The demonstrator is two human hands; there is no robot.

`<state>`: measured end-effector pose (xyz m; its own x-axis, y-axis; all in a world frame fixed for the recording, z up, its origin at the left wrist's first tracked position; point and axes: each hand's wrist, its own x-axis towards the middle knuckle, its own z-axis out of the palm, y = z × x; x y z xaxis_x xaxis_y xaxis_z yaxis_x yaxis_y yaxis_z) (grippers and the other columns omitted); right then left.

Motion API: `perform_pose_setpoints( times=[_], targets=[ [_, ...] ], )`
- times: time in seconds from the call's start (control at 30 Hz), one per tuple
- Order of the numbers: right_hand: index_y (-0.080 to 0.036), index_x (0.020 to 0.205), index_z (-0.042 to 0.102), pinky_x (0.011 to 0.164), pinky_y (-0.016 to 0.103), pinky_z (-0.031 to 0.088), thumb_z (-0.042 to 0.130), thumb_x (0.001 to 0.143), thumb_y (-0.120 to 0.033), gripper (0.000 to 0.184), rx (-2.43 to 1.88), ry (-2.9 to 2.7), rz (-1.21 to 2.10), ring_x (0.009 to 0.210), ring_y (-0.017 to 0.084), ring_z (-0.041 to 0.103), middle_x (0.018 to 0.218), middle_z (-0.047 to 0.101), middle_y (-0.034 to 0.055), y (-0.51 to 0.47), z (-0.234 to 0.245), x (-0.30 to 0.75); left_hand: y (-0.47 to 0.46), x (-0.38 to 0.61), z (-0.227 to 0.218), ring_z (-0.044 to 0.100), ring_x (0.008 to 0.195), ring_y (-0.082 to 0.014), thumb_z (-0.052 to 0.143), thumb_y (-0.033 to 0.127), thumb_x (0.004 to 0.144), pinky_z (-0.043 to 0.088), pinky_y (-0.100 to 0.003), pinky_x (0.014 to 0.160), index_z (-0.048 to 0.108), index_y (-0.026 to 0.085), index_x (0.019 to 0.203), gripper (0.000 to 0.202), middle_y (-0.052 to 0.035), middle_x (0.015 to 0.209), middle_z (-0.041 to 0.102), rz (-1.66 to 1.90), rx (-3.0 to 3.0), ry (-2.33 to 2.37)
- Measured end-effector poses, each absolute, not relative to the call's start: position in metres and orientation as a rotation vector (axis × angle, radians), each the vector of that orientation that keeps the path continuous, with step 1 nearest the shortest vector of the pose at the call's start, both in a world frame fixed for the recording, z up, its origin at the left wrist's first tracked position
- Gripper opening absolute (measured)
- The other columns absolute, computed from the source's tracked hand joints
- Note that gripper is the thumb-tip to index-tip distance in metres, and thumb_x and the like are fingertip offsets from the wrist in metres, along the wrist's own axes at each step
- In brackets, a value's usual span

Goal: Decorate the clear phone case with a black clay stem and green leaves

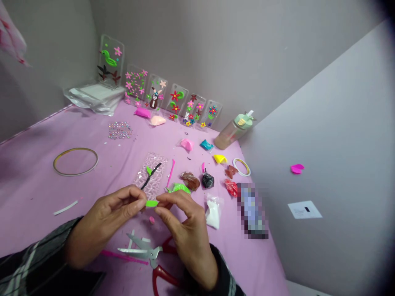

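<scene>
Between the fingertips of both hands is a small, bright green leaf-shaped piece of modelling clay (151, 203). My left hand (112, 216) pinches its left end, and my right hand (185, 224) pinches the right end. Just beyond them lies a clear patterned phone case (154, 162), bearing a dark clay stem (151, 176) with one green leaf (149, 170). A bag of green clay (180, 188) sits behind my right fingers. Under the hands, red-handled scissors (152, 253) lie with their blades apart, partly hidden by my right arm.
Bags of brown (190, 181), black (207, 180), red (231, 187) and white clay (212, 213) lie to the right. A bottle (233, 131) stands by the wall. Decorated phone cases (175, 102) lean at the back. At left are a hoop (75, 162) and rhinestones (119, 130).
</scene>
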<state>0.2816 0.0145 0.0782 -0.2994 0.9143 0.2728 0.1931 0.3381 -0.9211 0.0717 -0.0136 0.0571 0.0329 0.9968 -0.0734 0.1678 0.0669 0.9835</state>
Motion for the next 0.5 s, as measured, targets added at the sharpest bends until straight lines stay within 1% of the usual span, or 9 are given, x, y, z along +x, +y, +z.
perform_pose_setpoints(
  times=[0.1,0.2,0.37,0.5],
  targets=[
    [-0.027,0.103,0.088,0.084,0.035,0.055,0.085,0.102,-0.016,0.011,-0.972,-1.764,0.957,0.087,0.02,0.076,0.092,0.085,-0.0001,0.0146,0.0791,0.282,-0.013,0.0736,0.0599,0.071,0.081,-0.0205,0.067,0.061,0.1,0.062,-0.022,0.072,0.075,0.028,0.086,0.037,0.0009,0.082,0.071,1.043,1.273,1.339],
    [-0.026,0.099,0.087,0.083,0.035,0.055,0.084,0.103,-0.016,0.011,-0.983,-1.776,0.955,0.088,0.02,0.076,0.092,0.086,0.0007,0.0142,0.0817,0.2821,-0.0125,0.0741,0.0617,0.069,0.076,-0.0206,0.068,0.062,0.098,0.061,-0.023,0.069,0.073,0.027,0.082,0.039,0.0008,0.078,0.069,1.057,1.252,1.338],
    [-0.026,0.103,0.088,0.084,0.036,0.055,0.084,0.104,-0.018,0.009,-0.995,-1.783,0.97,0.088,0.022,0.076,0.093,0.086,0.0016,0.0138,0.0836,0.282,-0.0135,0.0718,0.0598,0.071,0.083,-0.0212,0.066,0.061,0.102,0.062,-0.024,0.076,0.074,0.028,0.088,0.037,0.0005,0.084,0.071,1.032,1.287,1.311],
    [-0.025,0.096,0.087,0.082,0.035,0.054,0.084,0.103,-0.015,0.012,-0.978,-1.79,0.953,0.086,0.021,0.075,0.09,0.085,0.0012,0.0144,0.0831,0.2821,-0.0135,0.0728,0.0602,0.069,0.079,-0.0208,0.067,0.062,0.101,0.062,-0.024,0.072,0.073,0.027,0.084,0.039,0.0008,0.08,0.068,1.03,1.27,1.301]
  ],
)
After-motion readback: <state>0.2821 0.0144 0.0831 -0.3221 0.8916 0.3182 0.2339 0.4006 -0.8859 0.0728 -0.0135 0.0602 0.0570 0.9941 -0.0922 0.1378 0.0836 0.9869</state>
